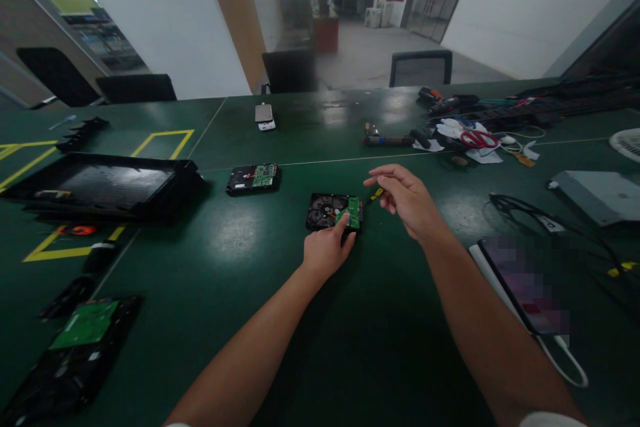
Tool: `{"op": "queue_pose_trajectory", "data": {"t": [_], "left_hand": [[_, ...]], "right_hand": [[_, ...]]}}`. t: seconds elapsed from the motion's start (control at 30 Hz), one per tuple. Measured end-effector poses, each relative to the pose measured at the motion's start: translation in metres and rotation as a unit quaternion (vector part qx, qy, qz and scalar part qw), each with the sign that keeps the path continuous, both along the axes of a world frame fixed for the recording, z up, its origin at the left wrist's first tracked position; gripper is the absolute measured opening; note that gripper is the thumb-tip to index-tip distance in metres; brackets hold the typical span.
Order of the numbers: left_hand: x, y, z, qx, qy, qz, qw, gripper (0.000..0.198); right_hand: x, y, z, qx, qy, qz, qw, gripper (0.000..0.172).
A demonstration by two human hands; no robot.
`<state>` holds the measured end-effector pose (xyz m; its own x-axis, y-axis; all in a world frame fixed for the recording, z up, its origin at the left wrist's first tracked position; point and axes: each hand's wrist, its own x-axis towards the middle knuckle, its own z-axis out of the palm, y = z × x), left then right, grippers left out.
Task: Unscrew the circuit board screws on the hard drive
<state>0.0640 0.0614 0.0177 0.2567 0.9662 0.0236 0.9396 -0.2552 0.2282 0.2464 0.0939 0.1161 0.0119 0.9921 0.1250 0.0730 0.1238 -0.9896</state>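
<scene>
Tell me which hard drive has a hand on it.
The nearer hard drive: the left hand touches its green board. The farther hard drive, to the left, lies untouched.

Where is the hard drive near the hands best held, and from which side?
Probably by its left and right edges, coming from above. The hard drive lies flat with its green circuit board facing up, so the thin edges are safer; the left hand touches its near right corner.

Bare forearms, left hand (pixel 325 250), right hand (pixel 407 200), possibly white short-sleeve hems at the elbows
</scene>
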Motion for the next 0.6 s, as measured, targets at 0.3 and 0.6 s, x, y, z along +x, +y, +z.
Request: {"op": "queue_pose_trajectory", "data": {"t": [0.3,0.6], "left_hand": [[-0.0003,-0.0004,0.0024,-0.001,0.002,-0.001,1.0,0.056],[-0.001,-0.0006,0.0028,0.002,0.005,-0.003,1.0,0.054]], "right_hand": [[-0.0019,0.0005,-0.0033,-0.018,0.028,0.046,0.998,0.025],[0.0015,-0.0013,0.0014,0.015,-0.062,-0.002,0.998,0.023]]}}
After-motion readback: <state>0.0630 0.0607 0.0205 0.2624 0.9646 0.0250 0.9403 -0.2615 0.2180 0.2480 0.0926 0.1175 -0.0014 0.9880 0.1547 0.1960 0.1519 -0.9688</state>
